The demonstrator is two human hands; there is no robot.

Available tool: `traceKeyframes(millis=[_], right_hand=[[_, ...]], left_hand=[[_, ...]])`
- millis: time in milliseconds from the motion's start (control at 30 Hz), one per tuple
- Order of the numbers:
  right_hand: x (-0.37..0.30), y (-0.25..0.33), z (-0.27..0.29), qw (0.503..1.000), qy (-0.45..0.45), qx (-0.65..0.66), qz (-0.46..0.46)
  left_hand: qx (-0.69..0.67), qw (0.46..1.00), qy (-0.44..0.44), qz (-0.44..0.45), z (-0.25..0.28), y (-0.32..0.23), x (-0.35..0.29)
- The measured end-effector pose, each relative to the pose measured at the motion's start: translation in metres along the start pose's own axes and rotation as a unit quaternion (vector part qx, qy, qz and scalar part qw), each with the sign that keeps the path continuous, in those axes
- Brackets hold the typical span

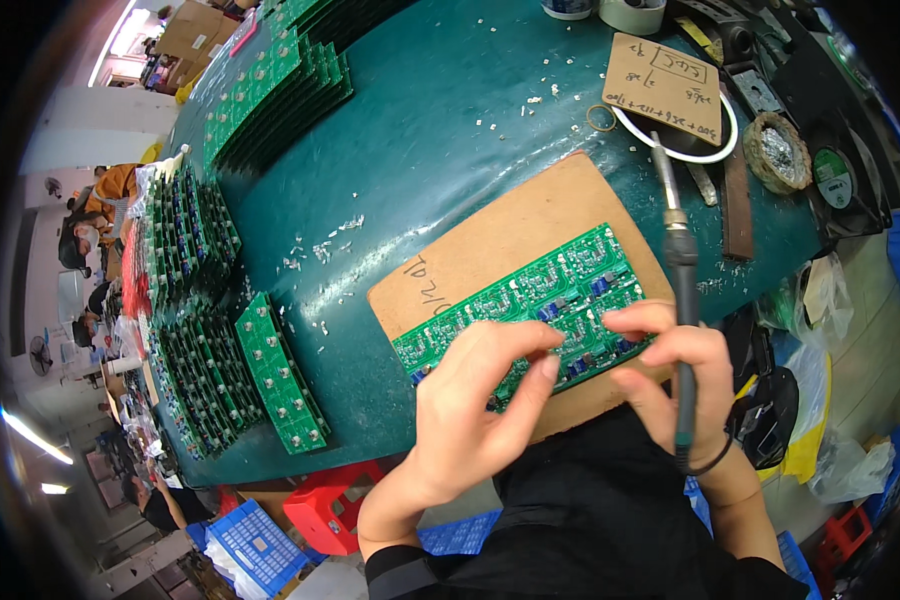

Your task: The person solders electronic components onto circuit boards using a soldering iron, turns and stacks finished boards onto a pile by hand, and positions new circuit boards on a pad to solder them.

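Circuit board [560, 275], green and dense with components, lay tilted on a brown cardboard sheet [510, 220] atop the green table [400, 170]. Clock bearings taken from this board, 12 being away from the wearer.

Left hand [465, 395] was over the board's near side at 7, thumb and forefinger tips drawn close together; couldn't tell whether anything sat between them. Right hand [708, 388] was at 4, thumb and forefinger apart by the board's edge, with a soldering iron [681, 255] held along it, metal tip pointing to 12, clear of the board.

Farther out: small card [663, 80] with handwriting, overlapping a white ring [715, 155], at 1. Round dish [778, 155] of silvery material at 2. Pale bits [325, 248] scattered toward 10. Stacked boards [280, 105] at 10 to 11; a separate board [282, 375] near 9. Red stool [325, 510] below the table, 7 to 8.
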State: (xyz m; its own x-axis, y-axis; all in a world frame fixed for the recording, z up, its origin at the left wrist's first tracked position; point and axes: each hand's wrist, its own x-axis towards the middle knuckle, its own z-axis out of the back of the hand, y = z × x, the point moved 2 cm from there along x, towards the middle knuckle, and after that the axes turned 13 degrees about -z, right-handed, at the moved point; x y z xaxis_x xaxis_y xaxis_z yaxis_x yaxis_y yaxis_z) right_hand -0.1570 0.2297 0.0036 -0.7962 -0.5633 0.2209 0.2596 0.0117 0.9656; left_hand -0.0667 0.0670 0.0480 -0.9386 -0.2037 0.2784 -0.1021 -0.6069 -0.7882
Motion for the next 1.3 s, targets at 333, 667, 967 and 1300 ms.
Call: traceKeyframes(millis=[333, 667, 967, 1300], right_hand=[[-0.008, 0.004, -0.006, 0.998, -0.009, 0.023, 0.056], [-0.002, 0.019, 0.018, 0.992, -0.038, -0.091, 0.073], [-0.006, 0.017, 0.006, 0.991, -0.022, -0.098, 0.092], [-0.014, 0.025, 0.005, 0.993, 0.025, -0.065, 0.093]], left_hand=[[-0.004, 0.998, 0.043, -0.050, -0.015, -0.009, -0.017], [-0.054, 0.998, -0.016, 0.035, -0.011, -0.008, -0.016], [-0.055, 0.998, -0.016, 0.010, -0.015, -0.009, -0.018], [-0.157, 0.983, -0.048, 0.083, -0.020, -0.009, -0.019]])
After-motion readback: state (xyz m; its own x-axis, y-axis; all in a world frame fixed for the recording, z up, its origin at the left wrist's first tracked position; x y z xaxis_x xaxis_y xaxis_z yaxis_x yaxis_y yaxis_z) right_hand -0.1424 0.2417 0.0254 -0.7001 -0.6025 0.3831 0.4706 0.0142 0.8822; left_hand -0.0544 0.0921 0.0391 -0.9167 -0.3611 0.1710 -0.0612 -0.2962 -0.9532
